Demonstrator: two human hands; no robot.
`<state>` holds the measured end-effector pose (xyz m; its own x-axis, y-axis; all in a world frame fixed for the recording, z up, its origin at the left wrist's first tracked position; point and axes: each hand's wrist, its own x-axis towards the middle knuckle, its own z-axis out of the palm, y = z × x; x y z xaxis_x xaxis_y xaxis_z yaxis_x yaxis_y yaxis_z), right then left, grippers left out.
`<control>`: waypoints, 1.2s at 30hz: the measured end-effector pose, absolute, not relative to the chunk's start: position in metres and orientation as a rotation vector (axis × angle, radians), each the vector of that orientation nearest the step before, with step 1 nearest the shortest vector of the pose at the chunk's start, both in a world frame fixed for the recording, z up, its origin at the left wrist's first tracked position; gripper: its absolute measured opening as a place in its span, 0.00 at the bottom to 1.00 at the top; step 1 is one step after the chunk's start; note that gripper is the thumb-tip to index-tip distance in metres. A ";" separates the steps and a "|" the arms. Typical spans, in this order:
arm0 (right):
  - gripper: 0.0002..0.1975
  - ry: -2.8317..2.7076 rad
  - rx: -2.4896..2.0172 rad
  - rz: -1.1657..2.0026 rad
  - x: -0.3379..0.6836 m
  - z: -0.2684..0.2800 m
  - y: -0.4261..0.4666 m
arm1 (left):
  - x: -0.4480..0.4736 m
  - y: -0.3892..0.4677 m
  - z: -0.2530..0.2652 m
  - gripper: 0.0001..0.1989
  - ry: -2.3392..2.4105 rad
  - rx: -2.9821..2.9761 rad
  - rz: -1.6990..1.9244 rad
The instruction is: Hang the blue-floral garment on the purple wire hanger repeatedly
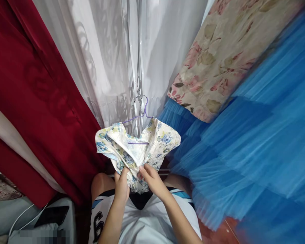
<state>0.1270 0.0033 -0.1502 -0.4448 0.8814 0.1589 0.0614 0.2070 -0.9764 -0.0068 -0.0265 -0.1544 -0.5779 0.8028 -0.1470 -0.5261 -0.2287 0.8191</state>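
A short-sleeved floral top, white with blue and yellow flowers, hangs on a thin purple hanger in front of me. Its front is open at the neck, and the hanger's lower bar shows inside. My left hand is closed on the left front edge of the top, thumb up. On the other front edge my right hand pinches the cloth, close beside the left. Both hands are low on the garment, above my lap. The fingertips are partly hidden by the fabric.
White straps hang behind the hanger, before a white curtain. Red cloth hangs at left. Floral fabric and a blue tulle skirt crowd the right side. A dark phone and white cable lie on a grey surface at lower left.
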 end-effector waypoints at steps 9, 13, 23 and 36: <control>0.15 -1.649 -0.881 1.553 0.121 -0.144 0.002 | -0.007 -0.029 -0.156 0.22 1.122 0.415 1.921; 0.10 -1.599 -0.876 1.539 0.115 -0.154 0.004 | -0.006 -0.029 -0.156 0.22 1.139 0.402 1.908; 0.09 -1.448 -0.900 1.501 0.120 -0.161 0.005 | -0.008 -0.023 -0.162 0.18 1.194 0.333 1.963; 0.07 -1.304 -0.811 1.653 0.118 -0.151 -0.010 | -0.015 -0.035 -0.168 0.25 1.663 1.163 2.359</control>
